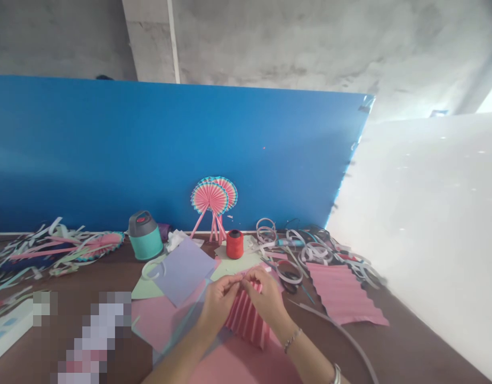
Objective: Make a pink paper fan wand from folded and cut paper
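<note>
In the head view a sheet of pink pleated paper hangs from my fingers, its folds spread toward me. My left hand pinches its far end from the left. On the right, my right hand grips the same end, fingertips close against those of the left. Just what lies between the fingertips is too small to make out. Beyond my hands stands a spool of red thread. Behind it, round pink paper fans on pink sticks lean against the blue panel.
A teal container with a grey top stands back left. Sheets of coloured paper lie under my arms. Paper strips heap at the left. Rolled strips and another pleated pink sheet lie right. A blue panel borders the table.
</note>
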A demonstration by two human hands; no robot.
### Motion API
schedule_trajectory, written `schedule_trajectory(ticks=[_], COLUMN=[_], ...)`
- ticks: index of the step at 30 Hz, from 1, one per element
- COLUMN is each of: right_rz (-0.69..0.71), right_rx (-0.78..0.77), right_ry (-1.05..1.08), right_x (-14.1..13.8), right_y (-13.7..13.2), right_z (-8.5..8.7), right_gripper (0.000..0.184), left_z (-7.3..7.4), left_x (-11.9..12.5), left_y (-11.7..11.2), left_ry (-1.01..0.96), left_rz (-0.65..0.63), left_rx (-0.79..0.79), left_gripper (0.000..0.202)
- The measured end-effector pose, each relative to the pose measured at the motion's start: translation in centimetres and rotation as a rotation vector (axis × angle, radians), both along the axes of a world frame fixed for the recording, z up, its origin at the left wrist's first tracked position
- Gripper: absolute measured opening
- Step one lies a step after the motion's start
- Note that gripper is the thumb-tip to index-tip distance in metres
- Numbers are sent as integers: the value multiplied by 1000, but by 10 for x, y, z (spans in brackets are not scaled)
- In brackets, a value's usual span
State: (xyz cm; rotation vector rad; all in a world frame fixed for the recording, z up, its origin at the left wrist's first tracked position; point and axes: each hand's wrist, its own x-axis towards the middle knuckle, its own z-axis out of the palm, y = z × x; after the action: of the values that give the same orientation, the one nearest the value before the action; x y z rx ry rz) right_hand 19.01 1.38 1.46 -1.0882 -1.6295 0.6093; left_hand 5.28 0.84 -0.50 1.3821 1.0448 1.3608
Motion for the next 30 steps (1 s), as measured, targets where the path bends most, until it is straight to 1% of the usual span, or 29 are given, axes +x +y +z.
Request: schedule_trajectory(ticks=[3, 9, 14, 20, 30], right_rz=[5, -29, -11, 104, 84], right_rx=[-9, -58, -79, -101, -79], right_ry=[8, 47, 36, 94, 77], right_x=[-1, -4, -3, -1, 0], right_y=[-1, -3, -3, -2, -1], right_z=[2, 3, 3, 4, 2], right_gripper=[22, 22, 18, 20, 22], left_z=[0, -3, -3, 0, 0], left_x=[0, 1, 2, 1, 1], left_y=[-1, -3, -4, -4, -6], left_ry=[61, 153, 104, 80, 165], left_rz=[18, 73, 63, 53, 79], left_rx=[52, 135, 123, 101, 128], left_gripper=[26, 27, 27, 28, 29])
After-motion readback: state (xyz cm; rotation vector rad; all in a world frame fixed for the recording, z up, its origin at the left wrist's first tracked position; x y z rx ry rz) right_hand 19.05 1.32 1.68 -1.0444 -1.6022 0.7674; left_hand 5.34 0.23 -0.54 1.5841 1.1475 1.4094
